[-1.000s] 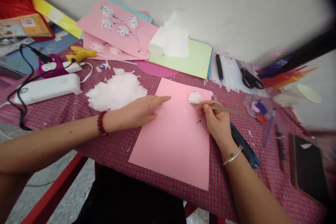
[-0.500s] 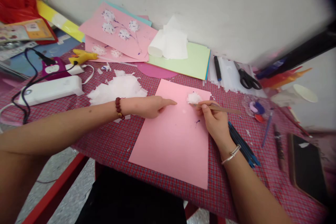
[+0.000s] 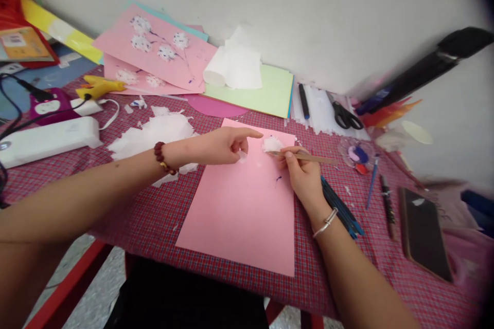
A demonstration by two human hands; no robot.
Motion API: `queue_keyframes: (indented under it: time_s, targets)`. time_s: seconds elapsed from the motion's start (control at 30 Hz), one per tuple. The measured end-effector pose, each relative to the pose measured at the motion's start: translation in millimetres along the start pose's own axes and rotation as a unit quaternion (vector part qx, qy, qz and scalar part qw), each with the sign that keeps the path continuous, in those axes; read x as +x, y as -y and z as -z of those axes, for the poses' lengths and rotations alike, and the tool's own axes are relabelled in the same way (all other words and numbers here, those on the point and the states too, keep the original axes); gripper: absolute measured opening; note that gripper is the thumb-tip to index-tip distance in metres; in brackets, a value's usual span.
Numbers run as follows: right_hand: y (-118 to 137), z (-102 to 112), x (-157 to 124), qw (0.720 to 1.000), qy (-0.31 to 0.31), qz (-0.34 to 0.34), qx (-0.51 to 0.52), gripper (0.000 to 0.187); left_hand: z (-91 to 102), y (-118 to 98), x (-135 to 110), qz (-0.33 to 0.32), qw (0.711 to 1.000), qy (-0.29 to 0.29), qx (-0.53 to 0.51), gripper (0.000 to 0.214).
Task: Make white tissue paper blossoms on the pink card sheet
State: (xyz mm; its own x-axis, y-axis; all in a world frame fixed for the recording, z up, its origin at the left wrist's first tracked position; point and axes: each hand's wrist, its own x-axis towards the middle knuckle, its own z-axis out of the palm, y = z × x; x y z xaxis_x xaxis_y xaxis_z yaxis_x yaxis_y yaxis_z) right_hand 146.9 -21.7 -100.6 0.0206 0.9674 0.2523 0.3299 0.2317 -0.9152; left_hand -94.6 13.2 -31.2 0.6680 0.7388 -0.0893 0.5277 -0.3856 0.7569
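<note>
A pink sheet of paper (image 3: 239,216) lies in front of me. Near its top right sits a white tuft of crumpled tissue (image 3: 272,144), with a small purple mark (image 3: 278,179) below. My left hand (image 3: 227,145) is over the sheet's upper left; its index finger points at the tuft while the other fingers curl around a small piece of white tissue paper (image 3: 242,156). My right hand (image 3: 303,169), closed in a pinch, holds a flat brown wooden stick (image 3: 318,159) whose left end is at the tuft's lower edge. Whether it touches is unclear.
White tissue pieces (image 3: 154,133) are heaped left of the sheet. Behind stand finished flower pictures (image 3: 127,56), a tissue roll (image 3: 215,69) and green paper (image 3: 270,95). Scissors (image 3: 345,115), a paint dish (image 3: 357,154), blue pens (image 3: 341,208) and a phone (image 3: 424,234) lie rightward. A yellow glue gun (image 3: 100,86) rests left.
My left fingertip has moved up and closer to the tuft, and a white tissue piece now shows at its curled fingers. My right hand keeps the stick at the tuft. The view has shifted right.
</note>
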Motion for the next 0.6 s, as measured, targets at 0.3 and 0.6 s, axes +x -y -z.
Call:
queue_keyframes:
  time_s: [0.3,0.6]
  targets:
    - [5,0,1,1.000,-0.010,-0.019,0.014,0.017,-30.1,2,57,0.014,0.978,-0.110,-0.179,0.048]
    - [5,0,1,1.000,-0.010,-0.024,0.002,0.018,-50.6,31,57,-0.015,0.981,-0.120,-0.152,0.050]
